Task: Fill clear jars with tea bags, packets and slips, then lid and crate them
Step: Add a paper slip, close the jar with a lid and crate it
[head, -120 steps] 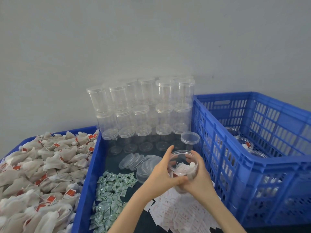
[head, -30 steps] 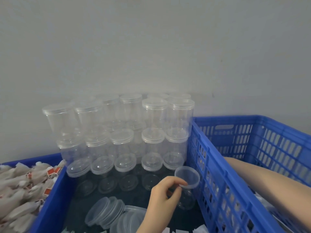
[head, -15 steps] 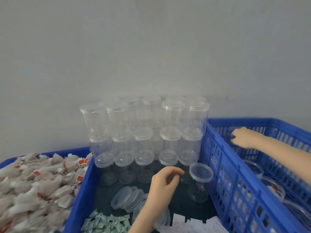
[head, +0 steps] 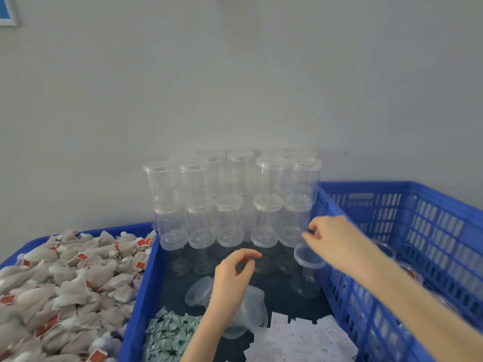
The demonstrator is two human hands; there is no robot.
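Grey wall (head: 235, 74) behind blue crates (head: 418, 218)

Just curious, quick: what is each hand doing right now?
Left hand: open, fingers loosely curled, holding nothing.
Right hand: by the clear jars; grip cannot be told.

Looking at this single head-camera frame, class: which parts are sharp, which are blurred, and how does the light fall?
Head view: the beige tea bags with red tags read fairly sharp; the right hand and its forearm smear with motion; the stacked clear plastic jars look hazy and low in contrast against the grey wall; the blue slatted crate bows from the wide lens; lighting is soft and even, without hard shadows.
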